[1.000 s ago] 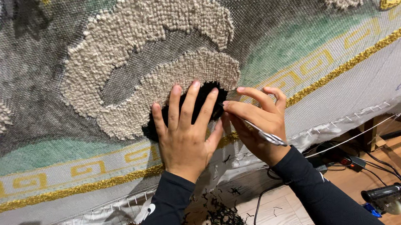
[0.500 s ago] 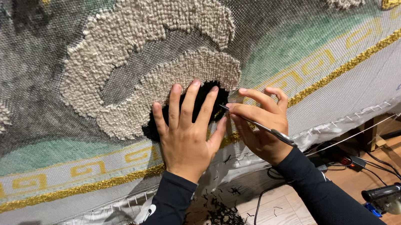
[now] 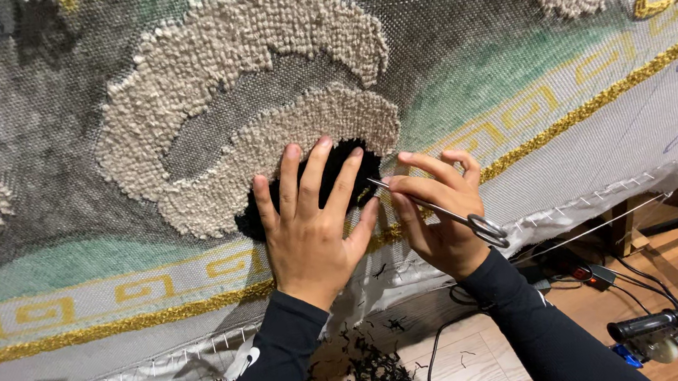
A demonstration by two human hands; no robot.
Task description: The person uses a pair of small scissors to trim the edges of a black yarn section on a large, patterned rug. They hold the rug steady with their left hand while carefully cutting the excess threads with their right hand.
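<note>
Trim approx. part done: my left hand (image 3: pixel 308 219) flat, fingers apart, on black tuft (image 3: pixel 337 169) at rug (image 3: pixel 176 107) lower edge; right grip (image 3: pixel 439 213) clamped on scissors (image 3: pixel 443 208); clippings (image 3: pixel 376 369) on floor, tuft edges w/ more to cut.

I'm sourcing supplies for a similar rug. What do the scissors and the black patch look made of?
The scissors in the right hand look like polished steel: thin, silvery, glinting. The black patch under the left hand looks like matte cut yarn pile, probably wool or acrylic.
</note>
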